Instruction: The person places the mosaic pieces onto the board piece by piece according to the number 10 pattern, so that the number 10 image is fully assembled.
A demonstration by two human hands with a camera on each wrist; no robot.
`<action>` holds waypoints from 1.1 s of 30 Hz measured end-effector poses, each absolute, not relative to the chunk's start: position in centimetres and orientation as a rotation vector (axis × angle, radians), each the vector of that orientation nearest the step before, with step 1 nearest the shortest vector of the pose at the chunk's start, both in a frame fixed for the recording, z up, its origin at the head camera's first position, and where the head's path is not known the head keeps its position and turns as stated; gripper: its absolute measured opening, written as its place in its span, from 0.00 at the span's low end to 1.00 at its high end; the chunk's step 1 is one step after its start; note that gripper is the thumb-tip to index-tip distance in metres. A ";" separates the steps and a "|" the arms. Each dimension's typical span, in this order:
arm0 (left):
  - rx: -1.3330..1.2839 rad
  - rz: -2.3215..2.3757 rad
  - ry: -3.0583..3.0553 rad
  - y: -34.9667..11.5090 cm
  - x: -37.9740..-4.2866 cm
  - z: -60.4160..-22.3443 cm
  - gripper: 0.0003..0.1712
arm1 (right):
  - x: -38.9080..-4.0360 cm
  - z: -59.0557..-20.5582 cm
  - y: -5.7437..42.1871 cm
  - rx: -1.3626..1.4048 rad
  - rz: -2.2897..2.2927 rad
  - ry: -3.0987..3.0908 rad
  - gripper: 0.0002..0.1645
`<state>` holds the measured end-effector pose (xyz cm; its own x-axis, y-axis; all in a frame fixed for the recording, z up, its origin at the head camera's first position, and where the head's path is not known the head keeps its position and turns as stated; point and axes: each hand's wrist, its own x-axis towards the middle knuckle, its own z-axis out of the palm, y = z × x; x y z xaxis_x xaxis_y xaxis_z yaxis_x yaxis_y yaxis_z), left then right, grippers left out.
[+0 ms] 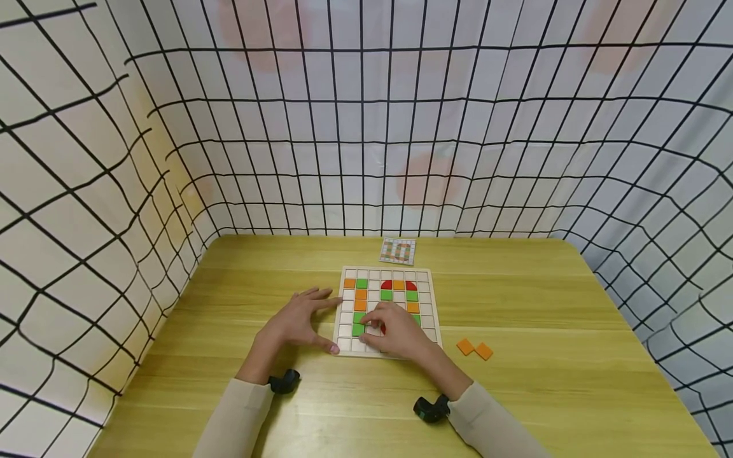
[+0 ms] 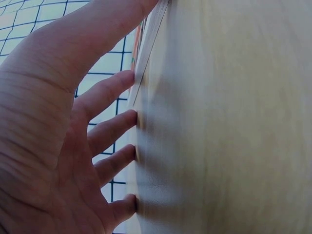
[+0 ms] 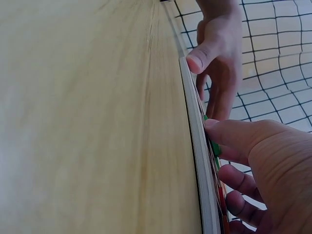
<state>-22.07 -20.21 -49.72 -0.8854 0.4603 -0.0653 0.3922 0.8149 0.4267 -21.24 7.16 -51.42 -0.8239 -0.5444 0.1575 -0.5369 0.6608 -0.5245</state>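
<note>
A white gridded board (image 1: 346, 345) lies on the table, bearing orange, green and red flat pieces. My left hand (image 1: 298, 321) is spread at its left side, the thumb touching the near left corner and the index finger by the left edge. Over the lower middle of the board, my right hand (image 1: 397, 331) pinches a green square tile (image 3: 215, 147) between thumb and index finger, low against the surface. Another green tile (image 1: 359, 317) lies just beyond it, below two orange tiles (image 1: 361, 300). The right hand hides part of the board, including most of a red piece (image 1: 383, 329).
Two loose orange tiles (image 1: 474, 348) lie on the wooden table (image 1: 550, 375) right of the board. Behind the board is a small printed card (image 1: 397, 251) with a coloured grid pattern. Black netting (image 1: 378, 140) surrounds the table's back and sides.
</note>
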 end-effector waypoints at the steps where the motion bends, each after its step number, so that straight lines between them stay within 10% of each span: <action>1: 0.669 0.610 2.833 -20.2 -22.1 -49.7 0.63 | -21.2 -51.4 7.2 -0.925 -0.896 2.848 0.16; 33: 0.668 0.614 2.827 -20.2 -22.0 -49.6 0.63 | -21.2 -50.7 14.3 -0.779 -1.032 2.919 0.16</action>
<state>-22.00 -20.15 -49.57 -0.8847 0.4607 -0.0708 0.3899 0.8147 0.4292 -21.22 14.26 -50.66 -0.8796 -0.4296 0.2043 -0.4626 0.6722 -0.5780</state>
